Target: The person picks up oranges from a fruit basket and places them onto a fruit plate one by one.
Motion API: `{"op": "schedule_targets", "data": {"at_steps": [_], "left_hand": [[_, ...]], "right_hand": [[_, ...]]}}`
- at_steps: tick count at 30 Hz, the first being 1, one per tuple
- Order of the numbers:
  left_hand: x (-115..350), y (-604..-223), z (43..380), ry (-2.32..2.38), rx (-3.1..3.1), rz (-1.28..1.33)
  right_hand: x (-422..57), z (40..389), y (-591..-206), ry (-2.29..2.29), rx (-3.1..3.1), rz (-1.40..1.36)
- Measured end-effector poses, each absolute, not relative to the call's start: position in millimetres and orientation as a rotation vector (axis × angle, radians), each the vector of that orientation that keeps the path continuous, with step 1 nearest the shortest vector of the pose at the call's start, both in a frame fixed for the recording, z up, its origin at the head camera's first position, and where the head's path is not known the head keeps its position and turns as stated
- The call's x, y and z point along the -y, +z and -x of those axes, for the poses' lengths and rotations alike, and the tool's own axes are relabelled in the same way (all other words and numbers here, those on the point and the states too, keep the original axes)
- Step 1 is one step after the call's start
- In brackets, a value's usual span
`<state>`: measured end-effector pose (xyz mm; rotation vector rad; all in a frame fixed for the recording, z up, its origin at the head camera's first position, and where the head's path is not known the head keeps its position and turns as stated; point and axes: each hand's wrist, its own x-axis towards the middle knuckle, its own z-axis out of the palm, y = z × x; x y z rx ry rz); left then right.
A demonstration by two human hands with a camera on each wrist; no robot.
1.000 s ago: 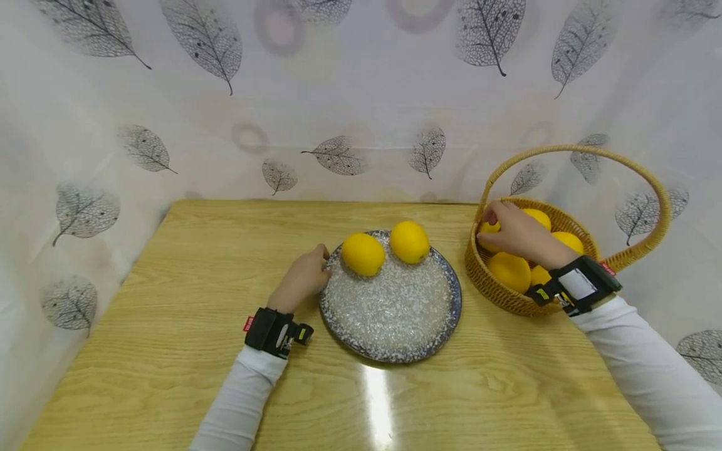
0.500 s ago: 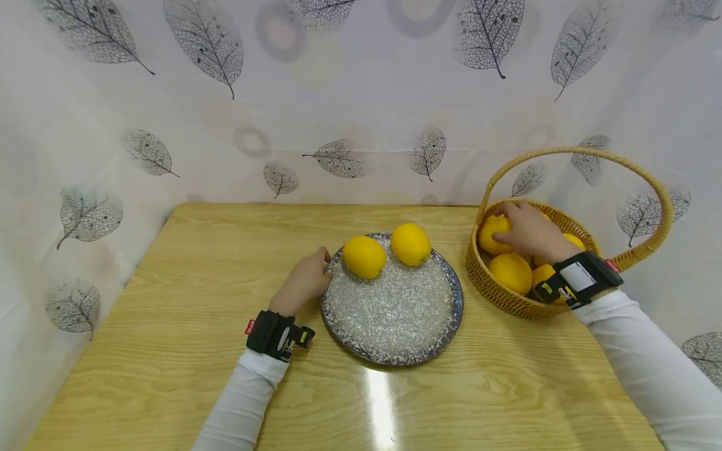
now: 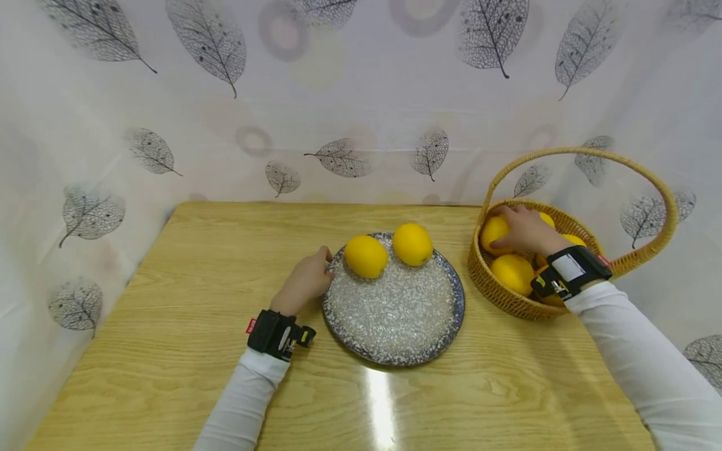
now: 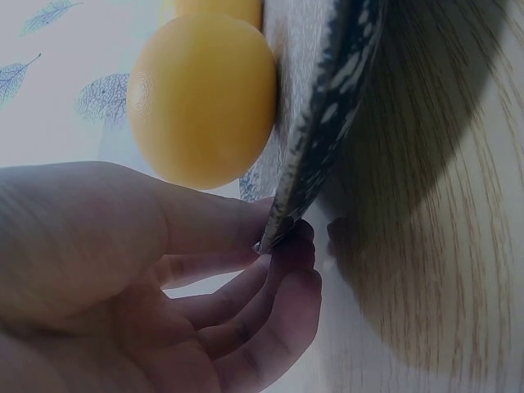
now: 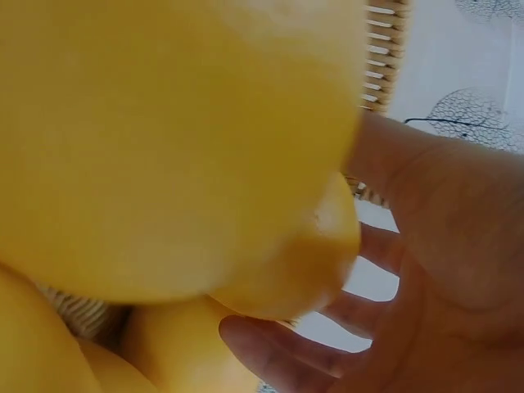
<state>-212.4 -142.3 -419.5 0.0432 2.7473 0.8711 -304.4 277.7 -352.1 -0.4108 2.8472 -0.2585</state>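
In the head view, my left hand [image 3: 304, 282] pinches the left rim of a round speckled grey plate [image 3: 395, 313]. The left wrist view has the thumb on top of the plate's edge [image 4: 315, 123] and the curled fingers below. Two yellow lemons sit at the back of the plate, a left lemon [image 3: 365, 257] and a right lemon [image 3: 413, 244]. Inside the wicker basket [image 3: 499, 297], my right hand [image 3: 527, 228] grips a lemon [image 3: 494, 234] at the left side. A nearer lemon [image 5: 164, 147] fills much of the right wrist view and partly hides the gripped one.
More lemons lie in the basket, including a front lemon [image 3: 512, 274] and a back lemon [image 3: 546, 219]. A tall basket handle [image 3: 598, 152] arches over the right hand. The wooden table [image 3: 225, 250] meets a leaf-patterned cloth [image 3: 214, 150] behind and at the sides.
My right hand has shifted slightly right and its fingers have settled around the lemon at the basket's left side. My left hand keeps its pinch on the plate.
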Motion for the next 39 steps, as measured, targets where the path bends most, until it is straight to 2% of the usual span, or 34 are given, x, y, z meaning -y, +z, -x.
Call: {"op": "schedule_targets", "data": {"at_steps": [10, 39], "left_hand": [[142, -417, 213, 0.877, -2.735, -0.023], [143, -418, 213, 0.869, -2.763, -0.078]], "right_hand": [[-277, 311, -369, -0.272, -2.796, 0.351], [-279, 310, -370, -0.262, -2.814, 0.386]]}}
